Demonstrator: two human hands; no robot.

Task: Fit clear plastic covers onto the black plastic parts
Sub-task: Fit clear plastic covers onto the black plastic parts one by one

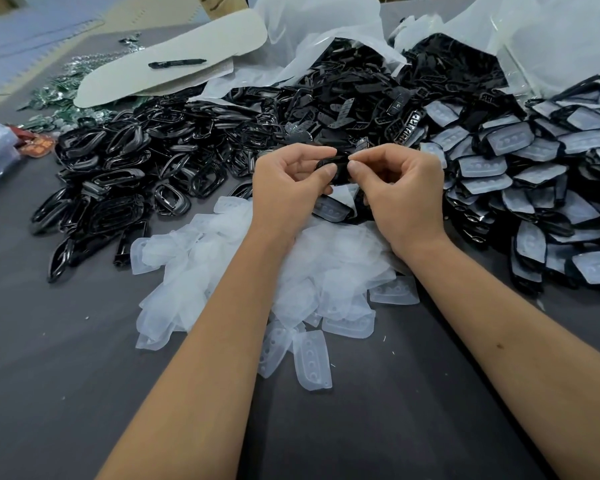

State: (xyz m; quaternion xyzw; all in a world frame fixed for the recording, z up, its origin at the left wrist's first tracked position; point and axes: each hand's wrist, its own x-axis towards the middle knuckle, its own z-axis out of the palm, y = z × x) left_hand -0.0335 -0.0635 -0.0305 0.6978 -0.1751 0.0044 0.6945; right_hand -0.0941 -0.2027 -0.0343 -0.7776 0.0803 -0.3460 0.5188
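My left hand (290,187) and my right hand (400,192) meet above the table and both pinch one black plastic part (335,164) between thumbs and fingers. Most of that part is hidden by my fingers, so I cannot tell whether a clear cover is on it. Under my wrists lies a heap of loose clear plastic covers (257,282), milky and soft, with round button bumps. To the left spreads a pile of glossy black frames (125,181). On the right is a stack of black parts with clear covers fitted (534,188).
Behind my hands, open plastic bags (319,26) spill more black parts (354,95). A black pen (177,63) lies on a pale board (174,57) at the back left, near green circuit boards (59,95). Bare grey tabletop (66,358) shows in front.
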